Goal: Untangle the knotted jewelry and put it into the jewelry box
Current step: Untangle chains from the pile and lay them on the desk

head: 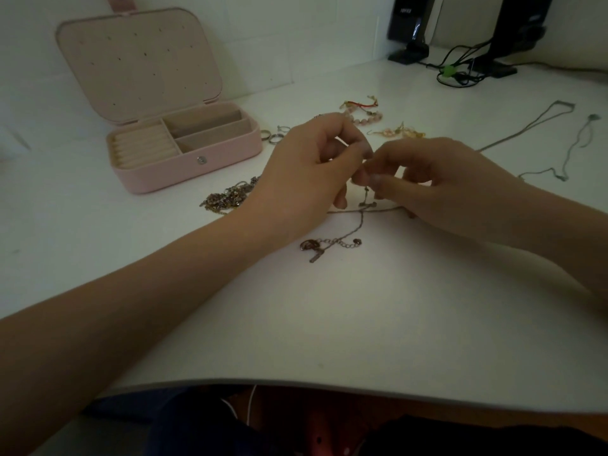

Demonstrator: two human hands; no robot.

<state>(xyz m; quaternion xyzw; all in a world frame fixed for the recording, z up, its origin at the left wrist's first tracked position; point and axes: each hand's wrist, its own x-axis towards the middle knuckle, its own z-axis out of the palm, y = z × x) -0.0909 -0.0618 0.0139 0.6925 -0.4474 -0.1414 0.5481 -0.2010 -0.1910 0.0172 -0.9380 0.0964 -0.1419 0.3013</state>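
Knotted chain [362, 218] hangs between both hands near the middle of the white desk [329, 324], its clasp end and small charms [316, 248] trailing on the surface just below the fingers. To do this step well, I would keep the knot slack instead of pulling it taut, tease one loop open with the fingertips, and feed the short clasp end back through (tension only tightens a fine chain). Working low over the desk seems wise, so a dropped end stays near.

Her left hand [316, 159] is raised off the desk, wrist bent, thumb and forefinger pinching the chain at the top of the tangle. Her right hand [437, 182] meets it fingertip to fingertip, its fingers curled and pinching the same strand just below; both forearms reach in from the near edge.

Behind the left hand the pink jewelry box [184, 153] stands open with its compartments showing nothing inside. Another tangled heap [227, 197], rings [273, 134], a beaded bracelet [362, 115] and a thin necklace [526, 126] wait on the desk.
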